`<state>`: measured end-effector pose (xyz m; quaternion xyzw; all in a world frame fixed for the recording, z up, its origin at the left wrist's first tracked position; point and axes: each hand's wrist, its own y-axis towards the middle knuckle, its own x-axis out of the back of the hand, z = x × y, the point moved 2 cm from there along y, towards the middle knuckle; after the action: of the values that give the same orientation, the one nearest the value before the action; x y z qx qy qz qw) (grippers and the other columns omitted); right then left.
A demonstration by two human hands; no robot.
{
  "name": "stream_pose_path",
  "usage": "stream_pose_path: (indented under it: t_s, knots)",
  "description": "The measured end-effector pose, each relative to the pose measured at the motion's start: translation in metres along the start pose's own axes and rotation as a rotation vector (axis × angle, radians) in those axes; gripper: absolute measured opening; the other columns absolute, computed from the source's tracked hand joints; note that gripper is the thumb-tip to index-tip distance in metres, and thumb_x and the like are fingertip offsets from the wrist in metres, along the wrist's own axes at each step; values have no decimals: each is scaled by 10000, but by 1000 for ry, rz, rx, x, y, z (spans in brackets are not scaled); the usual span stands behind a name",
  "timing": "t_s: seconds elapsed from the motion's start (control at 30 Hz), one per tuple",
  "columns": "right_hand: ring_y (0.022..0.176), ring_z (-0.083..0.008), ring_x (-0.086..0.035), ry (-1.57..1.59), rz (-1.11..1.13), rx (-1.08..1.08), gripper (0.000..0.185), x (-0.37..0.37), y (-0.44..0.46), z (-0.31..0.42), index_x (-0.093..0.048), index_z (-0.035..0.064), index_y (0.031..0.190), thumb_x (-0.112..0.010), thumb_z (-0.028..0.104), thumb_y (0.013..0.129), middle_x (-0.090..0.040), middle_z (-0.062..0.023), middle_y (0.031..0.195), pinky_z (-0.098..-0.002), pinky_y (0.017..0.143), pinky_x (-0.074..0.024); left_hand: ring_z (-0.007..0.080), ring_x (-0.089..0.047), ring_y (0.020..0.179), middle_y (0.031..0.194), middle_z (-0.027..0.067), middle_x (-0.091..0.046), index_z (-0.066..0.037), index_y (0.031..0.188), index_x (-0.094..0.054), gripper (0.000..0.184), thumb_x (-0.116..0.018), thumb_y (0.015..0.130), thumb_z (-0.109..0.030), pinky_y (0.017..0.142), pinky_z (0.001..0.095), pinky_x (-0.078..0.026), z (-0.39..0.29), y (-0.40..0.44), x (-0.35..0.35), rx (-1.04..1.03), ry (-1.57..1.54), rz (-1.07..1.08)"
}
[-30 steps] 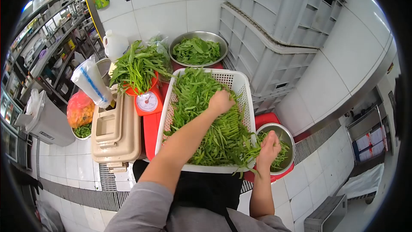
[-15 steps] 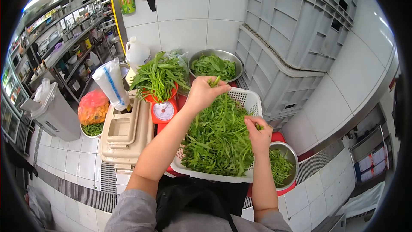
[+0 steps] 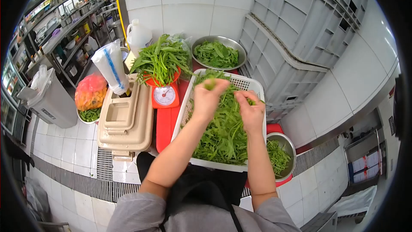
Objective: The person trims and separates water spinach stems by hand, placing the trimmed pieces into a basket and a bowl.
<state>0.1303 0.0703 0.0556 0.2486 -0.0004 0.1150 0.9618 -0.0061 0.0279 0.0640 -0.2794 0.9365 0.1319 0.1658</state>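
Observation:
Over a white perforated basket (image 3: 261,87) full of water spinach (image 3: 223,139), both of my hands are raised close together. My left hand (image 3: 207,98) is closed round some green stems (image 3: 210,85) and slightly smeared by motion. Just right of it, my right hand (image 3: 251,111) pinches a piece of water spinach, mostly hidden by the fingers; a green tip shows beside them. Near my right forearm is a metal bowl (image 3: 292,151) of short cut stems (image 3: 278,158). Behind the basket stands another metal bowl (image 3: 243,56) of loose leaves (image 3: 216,54).
Left of the basket, a red kitchen scale (image 3: 165,96) carries a heap of water spinach (image 3: 162,60). A beige lidded container (image 3: 124,133) stands beside it. Stacked grey crates (image 3: 285,38) rise at the back right. A grey bin (image 3: 58,99) is far left.
My left hand has come down nearer the basket, and both hands are closer together. The view has shifted slightly. The greens stay heaped in the basket.

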Motion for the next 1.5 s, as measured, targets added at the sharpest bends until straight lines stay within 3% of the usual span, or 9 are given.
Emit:
stream_pose_path:
  t_s: [0.13, 0.27, 0.4, 0.53, 0.67, 0.8, 0.9, 1.2, 1.5]
  knots:
    - [563, -80, -448, 228, -122, -336, 156, 34, -13, -21, -580, 15, 804, -571, 168, 833, -515, -30, 683, -218, 442, -337, 58, -375, 473, 599, -39, -487, -65, 823, -589, 105, -618, 776, -155, 437, 207, -283, 26, 19, 58, 152, -171, -211]
    - [487, -68, -386, 492, -251, -283, 147, 62, -20, -37, -492, 71, 803, -494, 200, 873, -474, -17, 645, -215, 381, -301, 90, -393, 471, 598, -8, -482, -50, 868, -559, 121, -488, 817, -134, 444, 223, -316, 49, 17, 75, 433, -378, -143]
    - [445, -78, -360, 493, -370, -339, 120, 74, -28, -44, -463, 88, 819, -471, 192, 879, -452, -2, 614, -216, 384, -312, 129, -491, 504, 641, 62, -587, -29, 824, -579, 136, -486, 764, -108, 464, 281, -387, 63, 1, 71, 429, 37, 270]
    - [454, -68, -379, 510, -370, -350, 135, 91, -38, -47, -476, 77, 793, -516, 188, 860, -446, 3, 584, -209, 388, -304, 279, -569, 538, 563, 169, -554, -40, 704, -625, 210, -635, 696, -250, 543, 377, -456, 40, -30, 72, -97, 1105, 352]
    - [521, -48, -455, -24, -98, -385, 139, 73, -48, -45, -586, 53, 731, -595, 163, 816, -516, 7, 620, -200, 441, -345, 315, -611, 671, 643, 174, -600, -47, 744, -652, 340, -682, 651, -373, 648, 386, -497, 33, -57, 80, 13, 1327, 552]
    - [566, -214, -563, -471, 806, 359, 166, -1, -67, -49, -644, 99, 885, -594, 218, 782, -582, -42, 725, -319, 542, -456, 288, -609, 656, 647, 134, -601, -60, 710, -652, 333, -669, 655, -388, 607, 396, -496, 63, -74, 91, 47, 1673, 753]
    - [619, -260, -565, -842, 1075, 371, 212, -29, -80, -65, -620, 128, 961, -556, 238, 792, -526, -72, 774, -363, 566, -474, 304, -603, 645, 650, 133, -604, -54, 678, -636, 311, -675, 658, -362, 592, 409, -482, 65, -72, 97, -1, 1567, 622]
    - [646, -174, -560, -155, 795, 82, 129, -45, -14, -11, -649, 35, 839, -616, 135, 766, -592, -81, 744, -281, 609, -435, 64, -498, 553, 644, 37, -584, 27, 702, -618, 158, -680, 717, -118, 502, 231, -396, -21, -33, 70, -186, 615, 322]
    - [655, -104, -541, 9, 626, -279, 197, -38, -6, -4, -646, 31, 940, -593, 162, 802, -595, -23, 720, -247, 631, -432, 19, -442, 511, 602, -25, -563, -23, 764, -655, 133, -666, 761, -156, 456, 183, -329, -46, -14, 49, -11, 234, 206]
